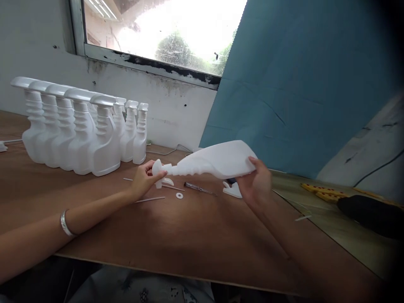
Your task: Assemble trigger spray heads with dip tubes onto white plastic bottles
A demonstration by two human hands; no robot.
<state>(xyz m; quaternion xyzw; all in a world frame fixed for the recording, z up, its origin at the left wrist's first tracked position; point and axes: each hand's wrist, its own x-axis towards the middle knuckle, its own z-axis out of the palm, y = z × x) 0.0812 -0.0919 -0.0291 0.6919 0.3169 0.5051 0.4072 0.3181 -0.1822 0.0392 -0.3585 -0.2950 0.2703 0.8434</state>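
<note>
spray bottle [221, 160] is held nearly level above the table [189, 240], neck [186, 169] toward nine o'clock, base [245, 156] toward three. from where i stand, the left hand [144, 179] pinches a white sprayer head [156, 168] at the neck while the right hand [257, 181], well apart from the left, clamps the base. keeping head and neck in one line, without squeezing the bottle hard (it looks like plastic that gives), seems the best care; a screwdriver [199, 188] lies at the bottle's seven o'clock.
</note>
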